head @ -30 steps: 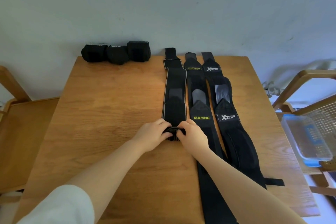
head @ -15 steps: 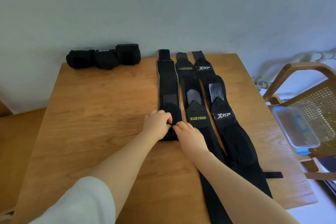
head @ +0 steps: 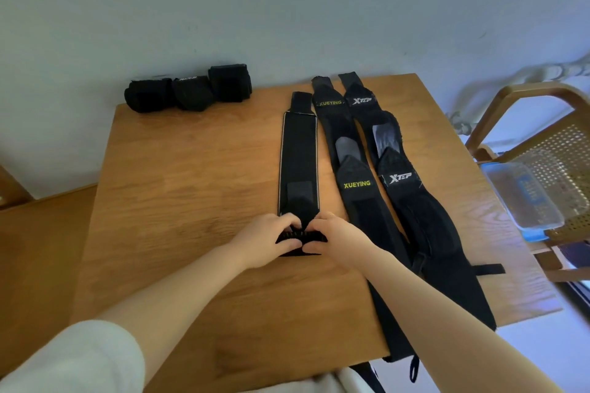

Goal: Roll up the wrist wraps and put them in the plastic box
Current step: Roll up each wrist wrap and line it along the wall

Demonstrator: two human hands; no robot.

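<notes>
Matt black cloth wrist wraps point(head: 299, 156), smooth wooden table point(head: 191, 188), clear plastic box point(head: 526, 195)

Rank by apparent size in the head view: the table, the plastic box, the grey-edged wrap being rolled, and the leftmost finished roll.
1. Table, by far the largest.
2. Grey-edged wrap, long and narrow.
3. Plastic box, though partly cut off by the chair.
4. Leftmost finished roll, smallest; it also sits farthest away.

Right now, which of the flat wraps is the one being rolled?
The leftmost wrap, plain black with pale edging and no logo. Both hands grip its rolled near end; the XUEYING and XTEP wraps lie untouched.
</notes>
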